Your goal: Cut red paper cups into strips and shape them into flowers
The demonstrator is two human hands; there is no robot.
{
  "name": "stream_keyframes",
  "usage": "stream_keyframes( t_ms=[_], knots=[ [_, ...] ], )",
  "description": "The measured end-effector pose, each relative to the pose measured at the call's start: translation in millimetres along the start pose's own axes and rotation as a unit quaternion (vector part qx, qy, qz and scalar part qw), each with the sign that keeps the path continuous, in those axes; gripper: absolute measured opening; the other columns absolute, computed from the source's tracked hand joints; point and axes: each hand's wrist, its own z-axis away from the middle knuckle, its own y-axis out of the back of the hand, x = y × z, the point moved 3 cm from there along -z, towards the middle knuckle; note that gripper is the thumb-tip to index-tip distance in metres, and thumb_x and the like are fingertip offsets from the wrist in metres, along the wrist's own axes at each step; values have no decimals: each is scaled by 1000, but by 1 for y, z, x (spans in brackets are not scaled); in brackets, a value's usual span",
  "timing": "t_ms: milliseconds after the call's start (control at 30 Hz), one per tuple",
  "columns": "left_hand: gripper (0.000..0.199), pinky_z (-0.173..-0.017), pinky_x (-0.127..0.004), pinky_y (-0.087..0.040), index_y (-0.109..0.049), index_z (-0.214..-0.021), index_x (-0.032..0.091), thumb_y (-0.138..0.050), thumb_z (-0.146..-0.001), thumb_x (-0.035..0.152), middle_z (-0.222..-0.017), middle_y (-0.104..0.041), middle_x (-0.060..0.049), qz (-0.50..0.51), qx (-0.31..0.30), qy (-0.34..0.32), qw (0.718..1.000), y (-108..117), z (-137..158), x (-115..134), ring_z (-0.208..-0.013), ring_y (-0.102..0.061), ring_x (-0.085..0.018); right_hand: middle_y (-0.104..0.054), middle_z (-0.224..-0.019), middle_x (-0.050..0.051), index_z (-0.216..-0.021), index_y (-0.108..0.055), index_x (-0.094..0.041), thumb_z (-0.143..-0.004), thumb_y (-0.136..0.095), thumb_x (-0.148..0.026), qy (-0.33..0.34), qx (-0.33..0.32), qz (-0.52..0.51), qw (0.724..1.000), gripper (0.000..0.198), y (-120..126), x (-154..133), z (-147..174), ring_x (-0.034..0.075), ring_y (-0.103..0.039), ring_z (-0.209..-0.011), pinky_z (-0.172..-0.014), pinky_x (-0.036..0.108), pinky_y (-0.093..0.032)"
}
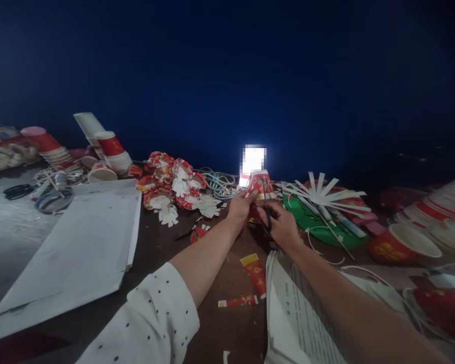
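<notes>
A red patterned paper cup piece is held up by my left hand, its fingers closed on the lower left edge. My right hand is wrapped round the dark handles of a pair of scissors. The blades point away from me and lie against the red paper. Just how far they cut into it is too small to tell. Below my hands, red and yellow cut paper strips lie on the brown table.
Left of my arms are a white board, paper cup stacks and red-and-white paper crafts. On the right lie a white fan of strips, a green sheet, printed papers and a red paper bowl. A bright light stands behind my hands.
</notes>
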Motion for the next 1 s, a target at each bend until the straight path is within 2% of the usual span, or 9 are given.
stream_keyframes(
  t_ms=[100,267,433,600,800,1000],
  knots=[
    [29,-52,-23,-43,-68,-78,15,-85,-61,31,-50,-52,6,-16,16,-7,1000,1,0,2,-46,-50,-9,-65,-66,2,-80,-70,-18,-76,-67,-51,1,-4,-3,1000,34,2,-3,1,15,-52,-59,-54,26,-40],
    [26,-48,-22,-40,-67,-75,16,-85,-61,31,-50,-55,5,-27,4,0,1000,0,2,2,-42,-47,-8,-61,-60,1,-81,-72,-17,-73,-70,-57,-20,-1,-14,1000,41,3,-2,-1,14,-49,-54,-50,26,-37],
    [35,-55,-27,-48,-70,-84,15,-87,-59,34,-61,-67,-1,-38,-14,37,999,-3,6,-1,-50,-59,-14,-61,-60,2,-74,-72,-15,-68,-74,-63,-22,38,-26,999,48,8,0,-4,13,-48,-54,-50,26,-37],
    [37,-53,-24,-47,-70,-83,14,-88,-58,34,-62,-68,-2,-34,-9,32,999,-1,4,-1,-50,-59,-12,-54,-52,-1,-66,-67,-17,-68,-74,-63,-44,26,-63,997,47,7,-8,-1,12,-44,-49,-46,26,-32],
    [37,-49,-22,-44,-70,-83,14,-89,-58,33,-53,-58,4,-35,6,31,999,3,1,2,-42,-50,-7,-53,-48,-1,-61,-65,-18,-70,-73,-63,-42,22,-43,998,46,11,-15,1,12,-45,-45,-45,26,-35],
    [27,-55,-22,-49,-69,-76,13,-88,-60,24,-57,-61,2,-11,8,43,999,0,4,8,-48,-56,-9,-57,-54,0,-72,-69,-18,-63,-76,-67,-73,21,-76,994,50,8,-8,-2,13,-49,-47,-44,26,-38]
  ],
)
